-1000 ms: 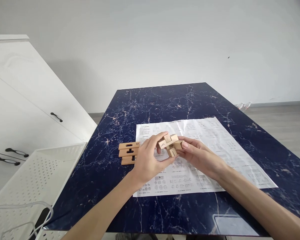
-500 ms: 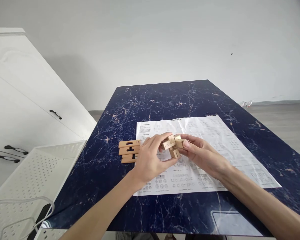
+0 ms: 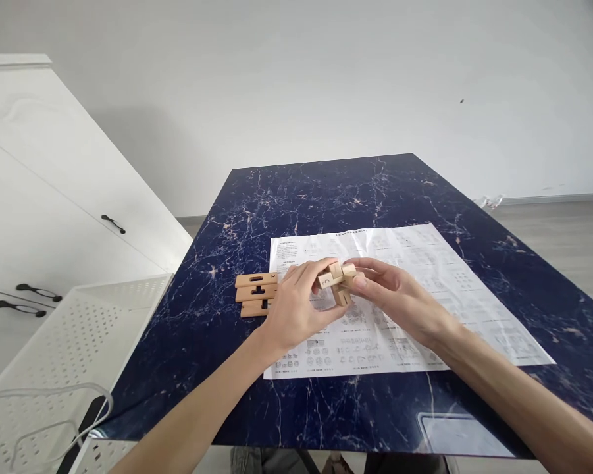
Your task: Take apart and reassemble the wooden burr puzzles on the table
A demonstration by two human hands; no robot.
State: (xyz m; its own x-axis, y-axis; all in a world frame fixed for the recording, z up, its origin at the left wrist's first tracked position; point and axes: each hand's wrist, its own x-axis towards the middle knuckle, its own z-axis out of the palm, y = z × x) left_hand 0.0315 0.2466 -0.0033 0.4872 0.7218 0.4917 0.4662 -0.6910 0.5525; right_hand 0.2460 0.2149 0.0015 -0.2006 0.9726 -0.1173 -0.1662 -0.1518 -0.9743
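A small wooden interlocking puzzle (image 3: 336, 279) made of crossed pale blocks is held above the printed sheet; a "3" shows on one block end. My left hand (image 3: 299, 299) grips it from the left, fingers over the top and thumb beneath. On its right side, my right hand (image 3: 389, 286) pinches a block between thumb and fingers. Some of the puzzle is hidden by my fingers. Close by my left hand lie several flat wooden slotted pieces (image 3: 251, 293), lined up on the table, their right ends partly covered by that hand.
A creased white instruction sheet (image 3: 478, 316) with small diagrams lies on the dark blue marbled table (image 3: 316, 197). White cabinets (image 3: 69, 184) and a perforated white shelf (image 3: 74, 336) stand at the left, with a pale cable (image 3: 54, 392) over the shelf.
The puzzle has turned slightly in my hands, and its right-hand block sits closer against the rest. Both hands keep their hold. The view has shifted a little.
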